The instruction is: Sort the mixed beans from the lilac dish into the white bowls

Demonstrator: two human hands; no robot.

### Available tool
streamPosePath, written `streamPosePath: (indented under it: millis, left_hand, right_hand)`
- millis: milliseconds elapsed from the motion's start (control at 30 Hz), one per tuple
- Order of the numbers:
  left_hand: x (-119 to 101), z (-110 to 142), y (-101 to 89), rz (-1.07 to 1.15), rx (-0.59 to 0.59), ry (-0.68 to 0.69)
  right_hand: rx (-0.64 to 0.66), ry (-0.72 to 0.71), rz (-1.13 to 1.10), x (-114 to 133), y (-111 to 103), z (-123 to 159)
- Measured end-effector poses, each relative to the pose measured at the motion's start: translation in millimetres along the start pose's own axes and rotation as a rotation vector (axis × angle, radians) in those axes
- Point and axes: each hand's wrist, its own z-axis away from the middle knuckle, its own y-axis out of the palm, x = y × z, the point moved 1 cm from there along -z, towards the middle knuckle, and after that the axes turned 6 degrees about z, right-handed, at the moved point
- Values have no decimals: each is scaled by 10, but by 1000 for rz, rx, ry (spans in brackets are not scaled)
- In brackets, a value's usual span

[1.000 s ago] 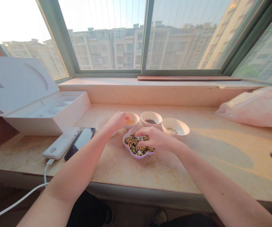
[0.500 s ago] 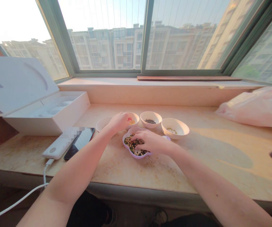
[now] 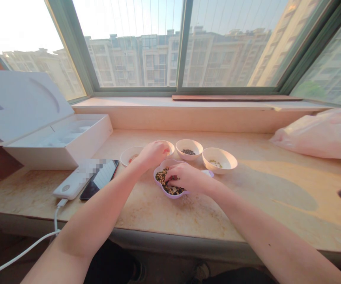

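While my right hand [image 3: 186, 176] is in the purple dish [image 3: 172, 196], its fingers and thumb curl among the beans [image 3: 161, 178], a small gap between; I cannot tell whether they grip any. My left hand [image 3: 155, 154] is behind the dish, over a white bowl [image 3: 172, 147], fingers bent, their hold hidden from me. Also behind the dish stands a bowl of dark seeds [image 3: 190, 144]; to the dish's left lies a phone [image 3: 100, 180].

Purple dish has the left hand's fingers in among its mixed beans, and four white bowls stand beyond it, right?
Not quite: the head view shows the right hand with its fingers in among the mixed beans in the purple dish. The four white bowls do stand beyond it.
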Motion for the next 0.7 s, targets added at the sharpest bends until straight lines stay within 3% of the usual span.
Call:
streamPosePath:
  millis: [233,400,533,700]
  left_hand:
    - [-59,17,-49,33,-33,83]
    - [-76,6,-39,58,-26,168]
    - [-153,16,-23,2,41,172]
    - [-334,106,-64,38,230,237]
  right_hand:
    - [-32,2,-7,2,-90,10]
    - [-280,154,9,-209,-288,41]
    - [-417,359,154,-421,-399,64]
    - [-439,489,214,-525,-414,69]
